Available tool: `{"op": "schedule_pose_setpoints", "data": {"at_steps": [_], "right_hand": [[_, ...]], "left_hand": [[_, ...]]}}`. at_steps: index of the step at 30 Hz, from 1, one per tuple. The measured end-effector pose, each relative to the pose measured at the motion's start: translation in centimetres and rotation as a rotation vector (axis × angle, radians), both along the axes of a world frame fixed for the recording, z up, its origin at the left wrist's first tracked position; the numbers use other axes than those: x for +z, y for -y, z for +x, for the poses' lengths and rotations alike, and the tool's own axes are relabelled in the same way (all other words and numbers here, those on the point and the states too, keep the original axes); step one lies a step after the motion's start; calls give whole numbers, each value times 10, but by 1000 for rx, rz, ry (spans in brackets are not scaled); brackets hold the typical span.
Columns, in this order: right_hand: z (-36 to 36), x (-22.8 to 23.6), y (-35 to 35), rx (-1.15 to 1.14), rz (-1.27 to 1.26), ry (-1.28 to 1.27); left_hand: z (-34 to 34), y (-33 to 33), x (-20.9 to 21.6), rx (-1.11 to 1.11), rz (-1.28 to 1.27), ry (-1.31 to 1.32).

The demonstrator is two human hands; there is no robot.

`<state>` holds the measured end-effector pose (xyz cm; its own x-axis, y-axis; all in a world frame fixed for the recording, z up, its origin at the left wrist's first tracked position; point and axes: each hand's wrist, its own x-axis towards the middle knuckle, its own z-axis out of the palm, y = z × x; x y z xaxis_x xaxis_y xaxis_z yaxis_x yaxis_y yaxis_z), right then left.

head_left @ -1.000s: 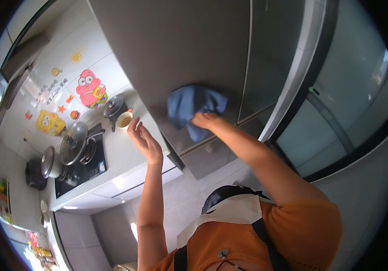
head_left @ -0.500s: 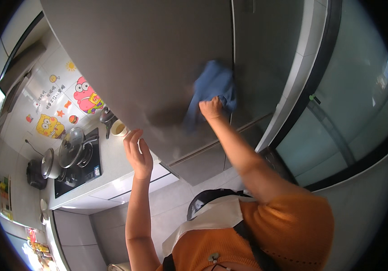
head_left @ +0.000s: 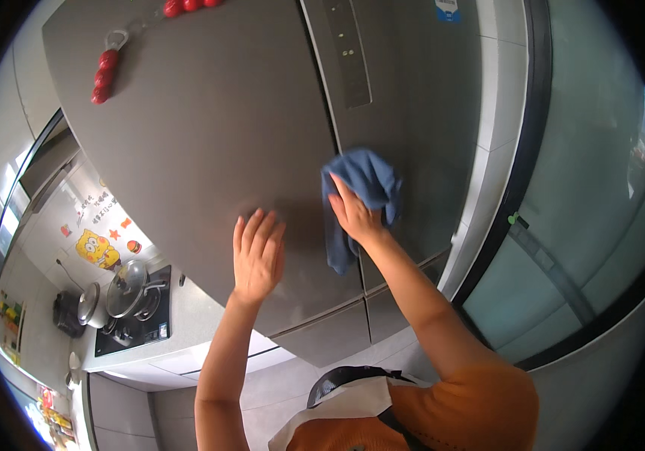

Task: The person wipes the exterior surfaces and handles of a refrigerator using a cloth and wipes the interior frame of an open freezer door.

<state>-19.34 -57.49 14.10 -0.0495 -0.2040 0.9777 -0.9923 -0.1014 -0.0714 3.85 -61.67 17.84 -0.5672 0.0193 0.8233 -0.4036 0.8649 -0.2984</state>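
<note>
In front of me stands a tall grey refrigerator (head_left: 209, 143) with a vertical seam between its two doors. My right hand (head_left: 358, 214) holds a crumpled blue cloth (head_left: 371, 177) against the doors, across the seam. Cloth hangs down below the wrist on the left, and some of the fingers are hidden in its folds. To the left, my left hand (head_left: 258, 255) is open, its fingers stretched upward and lying on or very close to the left door; it holds nothing.
Red bead-like decorations (head_left: 106, 75) hang on the upper left door. A control panel (head_left: 348, 52) sits on the right door. Left of the refrigerator, a black cooktop (head_left: 138, 327) carries a glass-lidded pan (head_left: 128, 289). A dark-framed glass door (head_left: 563, 188) stands at the right.
The view has shifted upward, showing the panel and red decorations. My left hand has moved from the refrigerator's edge onto the door front. My right hand now spreads more flatly over the cloth at the seam.
</note>
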Motion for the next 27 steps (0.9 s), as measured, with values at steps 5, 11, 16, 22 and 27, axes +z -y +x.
{"op": "schedule_pose_setpoints", "data": {"at_steps": [5, 11, 16, 22, 27], "right_hand": [[-17, 65, -7, -85, -99, -140], [-87, 63, -35, -151, -221, 465], [-60, 40, -30, -213, 265, -29], [-120, 80, -25, -128, -83, -138], [-129, 196, -32, 97, -133, -143]], "left_hand": [[-63, 1, 47, -32, -88, -118], [-82, 8, 41, 93, -250, -200], [-78, 14, 37, 103, -242, -174], [-83, 7, 50, 87, -260, -205], [-123, -5, 125, -24, -361, -312]]}}
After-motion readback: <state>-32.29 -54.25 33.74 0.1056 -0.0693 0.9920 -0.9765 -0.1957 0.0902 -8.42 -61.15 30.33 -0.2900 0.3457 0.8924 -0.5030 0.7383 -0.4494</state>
